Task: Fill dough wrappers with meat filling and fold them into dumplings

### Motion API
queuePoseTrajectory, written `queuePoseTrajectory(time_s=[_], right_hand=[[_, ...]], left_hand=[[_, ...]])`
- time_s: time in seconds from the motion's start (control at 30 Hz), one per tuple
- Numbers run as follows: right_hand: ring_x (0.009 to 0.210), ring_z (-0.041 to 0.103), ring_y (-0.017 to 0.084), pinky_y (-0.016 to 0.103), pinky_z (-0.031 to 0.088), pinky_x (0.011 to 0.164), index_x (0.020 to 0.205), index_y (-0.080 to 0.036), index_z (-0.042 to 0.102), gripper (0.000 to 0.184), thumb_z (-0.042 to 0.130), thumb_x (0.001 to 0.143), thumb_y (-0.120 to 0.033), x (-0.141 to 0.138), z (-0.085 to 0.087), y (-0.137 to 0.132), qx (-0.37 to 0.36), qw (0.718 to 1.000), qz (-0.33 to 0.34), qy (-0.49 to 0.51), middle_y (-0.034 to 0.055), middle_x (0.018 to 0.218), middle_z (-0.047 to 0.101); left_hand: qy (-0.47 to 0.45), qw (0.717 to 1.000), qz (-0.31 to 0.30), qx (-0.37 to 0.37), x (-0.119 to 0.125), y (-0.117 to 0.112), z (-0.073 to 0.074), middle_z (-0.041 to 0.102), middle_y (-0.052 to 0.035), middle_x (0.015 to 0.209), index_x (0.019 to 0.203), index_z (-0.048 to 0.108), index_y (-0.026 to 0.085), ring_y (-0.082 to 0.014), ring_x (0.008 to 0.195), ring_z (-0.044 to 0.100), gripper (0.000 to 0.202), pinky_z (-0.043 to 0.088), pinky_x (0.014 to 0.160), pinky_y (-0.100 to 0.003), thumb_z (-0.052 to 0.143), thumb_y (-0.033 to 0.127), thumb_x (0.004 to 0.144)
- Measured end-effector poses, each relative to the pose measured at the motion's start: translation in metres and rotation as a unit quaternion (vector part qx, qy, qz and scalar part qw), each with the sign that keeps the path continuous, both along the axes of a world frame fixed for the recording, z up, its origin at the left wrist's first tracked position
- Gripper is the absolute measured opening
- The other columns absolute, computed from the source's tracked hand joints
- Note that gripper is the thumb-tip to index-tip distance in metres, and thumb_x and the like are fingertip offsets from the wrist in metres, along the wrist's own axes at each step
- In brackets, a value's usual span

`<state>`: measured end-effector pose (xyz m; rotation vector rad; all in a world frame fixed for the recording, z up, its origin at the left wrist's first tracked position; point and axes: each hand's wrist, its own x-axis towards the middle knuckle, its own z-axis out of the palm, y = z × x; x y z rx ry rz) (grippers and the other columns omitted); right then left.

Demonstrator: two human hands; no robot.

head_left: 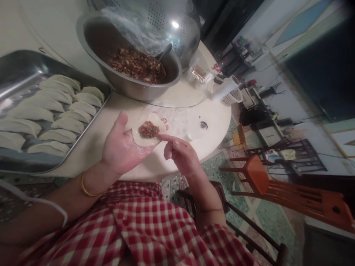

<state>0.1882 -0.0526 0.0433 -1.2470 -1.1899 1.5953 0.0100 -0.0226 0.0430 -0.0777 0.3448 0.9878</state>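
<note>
Where the tray stands: two rows of folded dumplings, a good batch done!
Bowl: plenty of filling left.
Left hand: open, palm up, cradling the wrapper.
Right hand: index finger at the wrapper's edge, others curled; any grip, can't tell.
Wrapper: across the left fingers, filled, unfolded; sealing looks left.

A home, by its dining table, orange chair and speckled floor.
</note>
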Motion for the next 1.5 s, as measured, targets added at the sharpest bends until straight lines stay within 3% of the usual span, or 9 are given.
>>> queuePoseTrajectory(time_s=[0.13, 0.27, 0.43, 0.5, 0.8, 1.07, 1.17, 1.3, 1.5], right_hand=[[0.057, 0.049, 0.012, 0.026, 0.042, 0.056, 0.111, -0.024, 0.074, 0.038, 0.064, 0.086, -0.052, 0.005, -0.001, -0.003, -0.011, 1.000, -0.009, 0.004, -0.0031, 0.060, 0.056], [0.068, 0.057, 0.014, 0.031, 0.049, 0.068, 0.130, -0.027, 0.064, 0.039, 0.054, 0.096, -0.042, 0.007, -0.007, -0.013, 0.209, 0.960, -0.039, -0.183, -0.0005, 0.074, 0.065], [0.086, 0.058, 0.020, 0.037, 0.048, 0.077, 0.132, -0.027, 0.063, 0.043, 0.050, 0.093, -0.015, 0.004, -0.020, -0.017, 0.559, 0.673, -0.036, -0.483, 0.0062, 0.096, 0.067], [0.088, 0.057, 0.020, 0.036, 0.049, 0.079, 0.129, -0.025, 0.064, 0.043, 0.051, 0.090, -0.012, 0.006, -0.023, -0.017, 0.588, 0.620, -0.041, -0.518, 0.0074, 0.099, 0.065], [0.104, 0.055, 0.022, 0.035, 0.056, 0.084, 0.107, -0.024, 0.067, 0.023, 0.061, 0.087, -0.013, 0.016, -0.027, -0.002, 0.682, 0.538, -0.136, -0.477, 0.0082, 0.114, 0.058], [0.107, 0.056, 0.019, 0.034, 0.058, 0.084, 0.100, -0.030, 0.066, 0.016, 0.063, 0.088, -0.020, 0.019, -0.025, 0.014, 0.733, 0.520, -0.131, -0.419, 0.0037, 0.115, 0.062], [0.107, 0.056, 0.018, 0.032, 0.056, 0.084, 0.095, -0.034, 0.068, 0.011, 0.067, 0.089, -0.024, 0.017, -0.020, 0.015, 0.762, 0.494, -0.125, -0.400, 0.0007, 0.112, 0.064], [0.100, 0.058, 0.016, 0.031, 0.054, 0.086, 0.084, -0.033, 0.069, 0.007, 0.073, 0.088, -0.029, 0.011, -0.017, 0.016, 0.797, 0.459, -0.124, -0.372, -0.0012, 0.105, 0.066], [0.104, 0.057, 0.013, 0.030, 0.053, 0.094, 0.082, -0.035, 0.068, 0.010, 0.077, 0.085, -0.030, 0.008, -0.024, 0.013, 0.813, 0.451, -0.077, -0.359, -0.0057, 0.106, 0.068]], left_hand=[[0.028, 0.999, 0.000, -0.033, 0.001, 0.000, 0.002, 0.068, -0.0176, 0.129, 0.142, 0.051, 0.004, -0.0296, 0.138, 0.051, 0.074, 0.024, 0.124, -0.049, 0.020, 0.059, 0.104], [0.010, 0.999, -0.008, -0.034, -0.002, 0.000, 0.004, 0.069, -0.0168, 0.128, 0.143, 0.049, 0.005, -0.0292, 0.136, 0.053, 0.069, 0.026, 0.123, -0.049, 0.026, 0.056, 0.104], [-0.003, 0.999, -0.031, -0.041, -0.004, -0.002, 0.004, 0.074, -0.0109, 0.118, 0.140, 0.053, 0.010, -0.0244, 0.122, 0.064, 0.062, 0.031, 0.121, -0.046, 0.030, 0.055, 0.104], [-0.007, 0.999, -0.040, -0.020, -0.005, -0.003, 0.002, 0.073, -0.0114, 0.120, 0.142, 0.051, 0.009, -0.0241, 0.118, 0.066, 0.064, 0.034, 0.119, -0.045, 0.030, 0.056, 0.104], [0.027, 0.997, -0.068, 0.033, -0.003, -0.009, 0.005, 0.071, -0.0150, 0.124, 0.147, 0.041, 0.004, -0.0255, 0.119, 0.067, 0.064, 0.044, 0.113, -0.044, 0.028, 0.051, 0.105], [0.046, 0.995, -0.084, -0.015, 0.001, -0.017, 0.021, 0.074, -0.0105, 0.118, 0.144, 0.045, 0.007, -0.0236, 0.119, 0.065, 0.050, 0.042, 0.114, -0.043, 0.036, 0.036, 0.104], [0.053, 0.994, -0.093, -0.018, 0.002, -0.018, 0.025, 0.073, -0.0116, 0.118, 0.141, 0.048, 0.007, -0.0242, 0.115, 0.066, 0.047, 0.051, 0.100, -0.038, 0.038, 0.034, 0.104], [0.067, 0.991, -0.117, -0.021, 0.005, -0.018, 0.019, 0.075, -0.0109, 0.110, 0.128, 0.061, 0.009, -0.0231, 0.105, 0.069, 0.040, 0.055, 0.076, -0.029, 0.039, 0.030, 0.102], [0.051, 0.986, -0.157, 0.017, 0.008, -0.018, 0.006, 0.073, -0.0049, 0.076, 0.089, 0.074, 0.013, -0.0169, 0.075, 0.068, 0.029, 0.055, 0.068, -0.025, 0.051, 0.030, 0.094]])
